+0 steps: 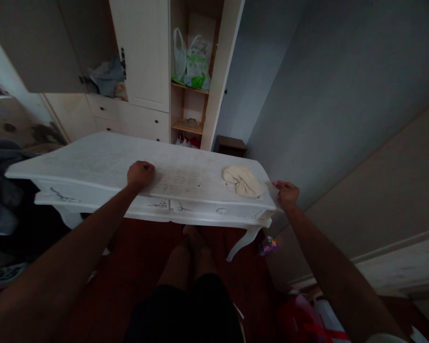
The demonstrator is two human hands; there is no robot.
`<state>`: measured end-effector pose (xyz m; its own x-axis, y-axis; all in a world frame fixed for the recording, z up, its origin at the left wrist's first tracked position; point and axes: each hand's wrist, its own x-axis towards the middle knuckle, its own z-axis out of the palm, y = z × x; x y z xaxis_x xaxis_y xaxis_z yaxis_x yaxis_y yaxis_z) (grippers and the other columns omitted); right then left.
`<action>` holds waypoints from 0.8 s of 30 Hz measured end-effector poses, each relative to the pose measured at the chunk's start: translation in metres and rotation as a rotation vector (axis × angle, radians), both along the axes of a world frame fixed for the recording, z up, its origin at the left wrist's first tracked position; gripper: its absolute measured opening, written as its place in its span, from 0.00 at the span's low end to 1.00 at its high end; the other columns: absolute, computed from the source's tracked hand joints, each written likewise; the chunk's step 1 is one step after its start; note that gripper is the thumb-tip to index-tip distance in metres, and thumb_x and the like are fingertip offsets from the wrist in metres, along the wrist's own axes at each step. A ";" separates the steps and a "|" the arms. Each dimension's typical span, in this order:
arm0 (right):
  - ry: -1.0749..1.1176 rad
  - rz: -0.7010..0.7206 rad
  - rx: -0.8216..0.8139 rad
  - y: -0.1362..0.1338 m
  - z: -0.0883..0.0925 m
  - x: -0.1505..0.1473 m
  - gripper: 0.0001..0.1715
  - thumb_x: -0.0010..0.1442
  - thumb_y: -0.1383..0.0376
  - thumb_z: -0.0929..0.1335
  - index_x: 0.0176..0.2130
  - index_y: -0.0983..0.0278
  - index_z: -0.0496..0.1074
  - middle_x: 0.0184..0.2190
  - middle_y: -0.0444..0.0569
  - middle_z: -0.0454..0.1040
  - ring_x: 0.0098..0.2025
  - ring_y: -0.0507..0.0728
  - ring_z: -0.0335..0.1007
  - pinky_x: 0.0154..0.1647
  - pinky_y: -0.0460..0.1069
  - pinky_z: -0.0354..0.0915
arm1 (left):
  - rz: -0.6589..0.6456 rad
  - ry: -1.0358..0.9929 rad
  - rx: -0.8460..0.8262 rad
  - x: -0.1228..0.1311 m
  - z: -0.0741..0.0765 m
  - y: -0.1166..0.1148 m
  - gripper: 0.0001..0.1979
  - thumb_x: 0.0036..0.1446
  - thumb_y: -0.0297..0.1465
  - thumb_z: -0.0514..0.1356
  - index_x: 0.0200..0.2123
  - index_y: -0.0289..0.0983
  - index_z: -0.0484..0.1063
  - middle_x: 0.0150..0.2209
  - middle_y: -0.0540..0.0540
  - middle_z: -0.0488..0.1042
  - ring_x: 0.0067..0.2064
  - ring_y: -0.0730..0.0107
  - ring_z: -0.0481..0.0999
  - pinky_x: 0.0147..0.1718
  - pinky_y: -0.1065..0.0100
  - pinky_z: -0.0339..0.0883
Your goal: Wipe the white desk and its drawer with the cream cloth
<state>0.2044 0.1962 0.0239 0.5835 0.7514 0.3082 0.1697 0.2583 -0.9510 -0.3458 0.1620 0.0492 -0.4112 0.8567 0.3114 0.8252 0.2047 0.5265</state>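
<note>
A white dressing table (103,152) with carved drawer fronts and curved legs stands across the view in front of me. Its top is smudged with brownish marks. My left hand (140,174) rests on the tabletop near the front edge, left of the middle, its fingers curled into a loose fist. At the table's right end, my right hand (288,193) is closed at the edge, the fingertips touching the corner. A crumpled cream cloth (243,181) lies on the top between my hands, nearer the right one. Small dark specks dot the surface beside it.
Behind the table is a white wardrobe (143,57) with open doors and plastic bags (196,64) on a shelf. A grey wall (336,81) rises at right. Dark clothes (3,186) are heaped at left. Red bags (300,317) and a pink packet (268,245) are low at right.
</note>
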 end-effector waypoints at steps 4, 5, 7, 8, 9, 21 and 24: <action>-0.136 -0.115 -0.062 -0.013 0.007 -0.011 0.19 0.52 0.54 0.72 0.20 0.64 0.72 0.10 0.40 0.62 0.17 0.52 0.61 0.22 0.49 0.58 | -0.003 0.006 0.005 -0.001 -0.001 0.001 0.17 0.57 0.34 0.55 0.41 0.36 0.81 0.47 0.37 0.80 0.49 0.51 0.78 0.47 0.59 0.70; -0.184 -0.165 -0.082 -0.016 0.008 -0.013 0.25 0.57 0.50 0.68 0.18 0.63 0.71 0.08 0.40 0.59 0.15 0.53 0.60 0.22 0.49 0.57 | -0.003 0.007 0.009 -0.001 -0.001 0.001 0.16 0.57 0.34 0.55 0.41 0.36 0.81 0.46 0.37 0.80 0.48 0.51 0.78 0.47 0.59 0.70; -0.268 -0.237 -0.129 -0.018 0.011 -0.017 0.32 0.62 0.47 0.62 0.16 0.61 0.68 0.06 0.40 0.57 0.14 0.53 0.58 0.21 0.49 0.57 | 0.002 0.007 0.019 0.000 -0.002 0.001 0.16 0.57 0.34 0.55 0.40 0.36 0.81 0.45 0.38 0.80 0.48 0.51 0.78 0.46 0.59 0.70; -0.289 -0.241 -0.152 -0.019 0.011 -0.018 0.33 0.62 0.46 0.62 0.15 0.61 0.67 0.06 0.40 0.57 0.13 0.53 0.58 0.21 0.49 0.56 | 0.004 0.006 0.024 0.000 -0.002 0.001 0.16 0.57 0.34 0.55 0.40 0.37 0.81 0.44 0.38 0.81 0.47 0.51 0.78 0.46 0.59 0.70; -0.288 -0.223 -0.174 -0.019 0.012 -0.019 0.33 0.62 0.45 0.61 0.15 0.60 0.66 0.06 0.41 0.58 0.13 0.52 0.57 0.20 0.49 0.56 | 0.005 0.004 0.028 0.000 -0.002 0.001 0.16 0.57 0.33 0.55 0.40 0.37 0.81 0.44 0.38 0.81 0.47 0.51 0.78 0.45 0.59 0.70; -0.001 0.134 -0.055 -0.027 0.009 -0.030 0.22 0.53 0.47 0.70 0.24 0.63 0.74 0.21 0.45 0.75 0.23 0.51 0.69 0.27 0.47 0.65 | -0.025 -0.010 0.028 0.001 0.000 -0.002 0.15 0.57 0.32 0.55 0.40 0.35 0.81 0.45 0.37 0.80 0.47 0.54 0.78 0.45 0.60 0.70; -0.042 0.158 0.010 -0.045 0.002 -0.029 0.20 0.45 0.49 0.75 0.29 0.62 0.77 0.31 0.47 0.80 0.30 0.52 0.72 0.31 0.47 0.67 | -0.024 -0.026 0.032 0.002 0.001 -0.003 0.15 0.57 0.32 0.55 0.40 0.35 0.81 0.45 0.37 0.80 0.47 0.53 0.78 0.46 0.60 0.69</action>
<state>0.1751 0.1513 0.0263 0.4443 0.8299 0.3375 0.1658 0.2941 -0.9413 -0.3436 0.1593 0.0499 -0.3994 0.8560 0.3283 0.8154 0.1680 0.5540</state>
